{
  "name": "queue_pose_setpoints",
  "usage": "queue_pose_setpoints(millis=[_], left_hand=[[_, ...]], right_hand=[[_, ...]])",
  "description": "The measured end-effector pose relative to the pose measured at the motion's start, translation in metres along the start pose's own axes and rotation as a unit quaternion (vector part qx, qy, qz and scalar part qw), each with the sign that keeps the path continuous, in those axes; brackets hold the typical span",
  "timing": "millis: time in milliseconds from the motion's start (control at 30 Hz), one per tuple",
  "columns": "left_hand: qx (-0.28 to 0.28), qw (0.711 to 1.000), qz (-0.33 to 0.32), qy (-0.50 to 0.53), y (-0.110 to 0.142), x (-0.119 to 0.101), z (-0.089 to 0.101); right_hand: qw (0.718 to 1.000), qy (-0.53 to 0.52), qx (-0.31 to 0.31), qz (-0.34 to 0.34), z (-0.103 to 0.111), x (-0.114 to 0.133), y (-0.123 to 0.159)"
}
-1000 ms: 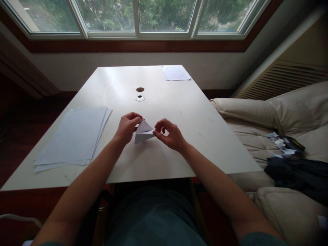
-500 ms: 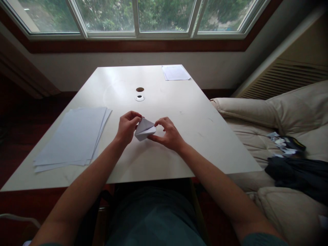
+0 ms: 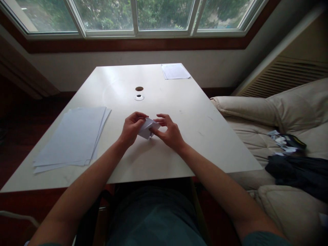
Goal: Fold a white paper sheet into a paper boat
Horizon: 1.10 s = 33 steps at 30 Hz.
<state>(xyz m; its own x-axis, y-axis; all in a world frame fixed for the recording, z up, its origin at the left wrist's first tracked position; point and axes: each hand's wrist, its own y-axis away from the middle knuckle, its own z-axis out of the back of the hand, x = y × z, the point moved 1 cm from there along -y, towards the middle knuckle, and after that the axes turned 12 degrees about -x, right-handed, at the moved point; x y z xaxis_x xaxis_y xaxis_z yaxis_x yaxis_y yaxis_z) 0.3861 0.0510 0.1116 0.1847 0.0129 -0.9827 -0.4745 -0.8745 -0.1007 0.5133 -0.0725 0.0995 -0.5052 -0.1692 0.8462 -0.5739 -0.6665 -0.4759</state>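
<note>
A small folded white paper [image 3: 145, 131] is held between both hands above the near middle of the white table [image 3: 220, 150]. My left hand [image 3: 131, 128] pinches its upper left edge between thumb and fingers. On the other side, my right hand [image 3: 169, 132] has its thumb pressed on the paper's right part, with the fingers curled behind and above it. The fingers partly cover the folds, so the paper's full shape is hidden. To the left lies a loose stack of white paper sheets [image 3: 74, 135].
More paper sheets [image 3: 175, 71] lie at the table's far right corner. A round hole [image 3: 139, 89] and a white ring-shaped grommet [image 3: 139, 97] are near the middle. A beige sofa [image 3: 251, 130] with dark cloth [image 3: 297, 174] stands at the right; a window is beyond.
Both hands have moved slightly right with the folded paper, which has turned and shows different faces. My right thumb has shifted from its lower edge onto its front.
</note>
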Motion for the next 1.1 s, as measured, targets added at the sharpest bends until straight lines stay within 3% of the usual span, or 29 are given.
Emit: queue_pose_setpoints(millis=[367,500,733,833,933,1100], left_hand=[[0.097,0.992,0.030,-0.076,0.001,-0.003,0.001],[0.139,0.985,0.046,-0.094,-0.001,0.002,0.004],[0.078,0.991,0.062,-0.093,-0.009,0.009,0.012],[0.057,0.990,0.083,-0.098,-0.012,0.008,0.016],[0.044,0.989,0.097,-0.104,-0.012,0.005,0.018],[0.060,0.981,0.133,-0.130,-0.010,0.004,0.017]], right_hand=[[0.997,-0.039,-0.034,-0.063,0.002,-0.013,-0.007],[0.993,-0.063,-0.019,-0.093,0.001,-0.018,-0.009],[0.987,-0.082,0.023,-0.136,0.005,-0.020,-0.011],[0.993,-0.067,0.033,-0.090,0.011,-0.015,-0.011],[0.998,-0.019,0.051,0.006,0.016,-0.008,-0.011],[0.975,0.077,0.104,0.178,0.015,-0.008,-0.009]])
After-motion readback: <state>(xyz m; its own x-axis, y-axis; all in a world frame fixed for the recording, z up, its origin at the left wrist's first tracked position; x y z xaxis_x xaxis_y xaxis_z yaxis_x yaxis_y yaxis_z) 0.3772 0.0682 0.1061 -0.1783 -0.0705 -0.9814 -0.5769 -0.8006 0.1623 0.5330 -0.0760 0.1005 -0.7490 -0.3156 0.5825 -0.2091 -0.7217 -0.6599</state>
